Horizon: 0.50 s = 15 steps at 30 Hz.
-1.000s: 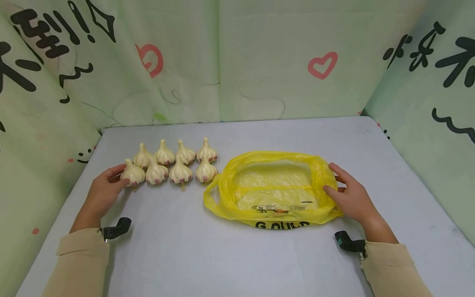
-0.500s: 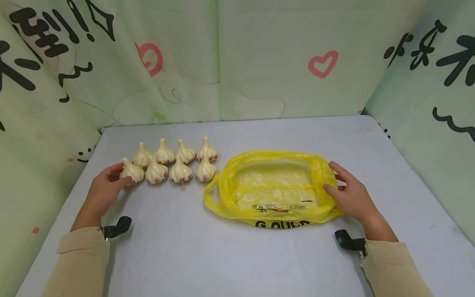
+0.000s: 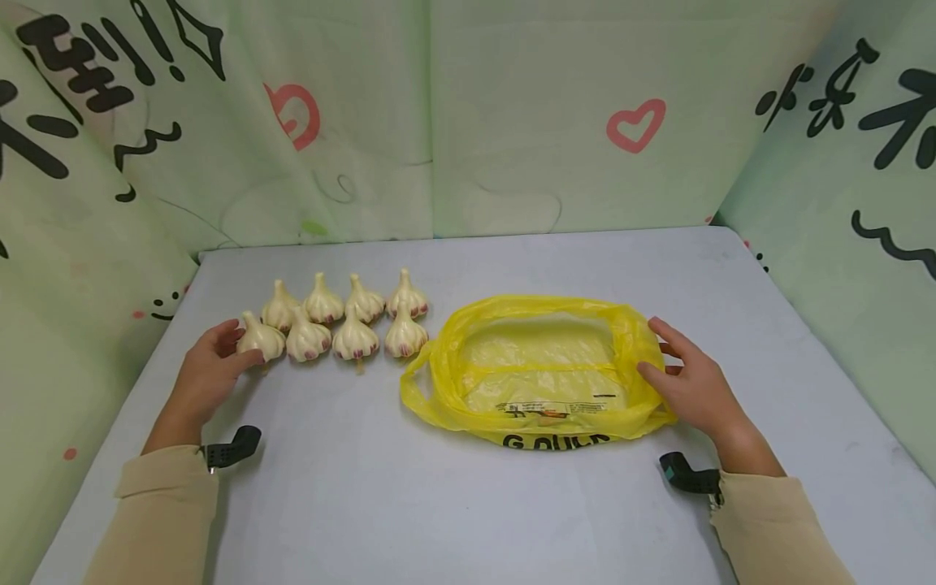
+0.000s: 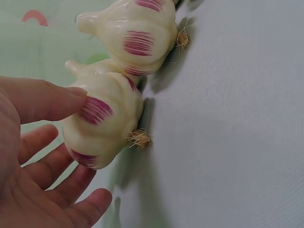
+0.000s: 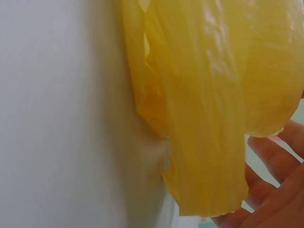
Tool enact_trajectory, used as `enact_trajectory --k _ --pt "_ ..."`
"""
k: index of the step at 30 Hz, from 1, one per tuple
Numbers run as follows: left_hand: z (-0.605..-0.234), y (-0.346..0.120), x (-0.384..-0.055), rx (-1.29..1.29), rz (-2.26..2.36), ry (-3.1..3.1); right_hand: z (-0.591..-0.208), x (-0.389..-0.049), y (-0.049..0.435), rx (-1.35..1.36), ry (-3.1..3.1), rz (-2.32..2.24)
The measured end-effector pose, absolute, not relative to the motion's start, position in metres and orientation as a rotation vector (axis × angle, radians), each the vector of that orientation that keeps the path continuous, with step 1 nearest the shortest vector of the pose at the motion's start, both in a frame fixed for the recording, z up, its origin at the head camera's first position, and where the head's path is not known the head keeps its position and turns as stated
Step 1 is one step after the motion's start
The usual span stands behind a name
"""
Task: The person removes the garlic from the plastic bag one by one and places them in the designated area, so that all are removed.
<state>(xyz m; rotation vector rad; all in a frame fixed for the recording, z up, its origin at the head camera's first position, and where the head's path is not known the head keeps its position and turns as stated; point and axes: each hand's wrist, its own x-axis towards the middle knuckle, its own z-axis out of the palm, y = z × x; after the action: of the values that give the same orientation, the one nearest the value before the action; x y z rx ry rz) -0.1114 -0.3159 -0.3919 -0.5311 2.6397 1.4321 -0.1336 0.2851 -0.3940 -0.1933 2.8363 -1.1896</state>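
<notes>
White garlic bulbs with purple streaks stand in two rows on the left of the table. My left hand (image 3: 208, 366) is at the nearest left garlic bulb (image 3: 263, 340). In the left wrist view the thumb (image 4: 52, 102) rests on that garlic bulb (image 4: 107, 118), while the fingers (image 4: 52, 164) are spread loosely behind and below it. Right of the bulbs lies a yellow plastic bag (image 3: 475, 418), its mouth spread wide. My right hand (image 3: 698, 394) touches the bag's right rim with relaxed fingers. In the right wrist view, the bag (image 5: 204, 118) hides part of that hand.
The other garlic bulbs (image 3: 356, 337) stand close together between the left hand and the bag. A bag handle loop (image 3: 413, 398) lies toward them. The white tabletop (image 3: 453, 512) is bounded by a printed green curtain (image 3: 512, 179) behind and at the sides.
The left hand's fingertips have shifted very slightly beside the garlic bulb. The right hand, the bag and the other bulbs look the same.
</notes>
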Motion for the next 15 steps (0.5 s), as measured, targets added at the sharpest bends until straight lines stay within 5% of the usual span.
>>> enact_trajectory --k 15 --pt "-0.3905 -0.3164 -0.1118 -0.493 1.453 2.639 -0.3926 -0.1332 0.2842 -0.195 2.835 -1.2"
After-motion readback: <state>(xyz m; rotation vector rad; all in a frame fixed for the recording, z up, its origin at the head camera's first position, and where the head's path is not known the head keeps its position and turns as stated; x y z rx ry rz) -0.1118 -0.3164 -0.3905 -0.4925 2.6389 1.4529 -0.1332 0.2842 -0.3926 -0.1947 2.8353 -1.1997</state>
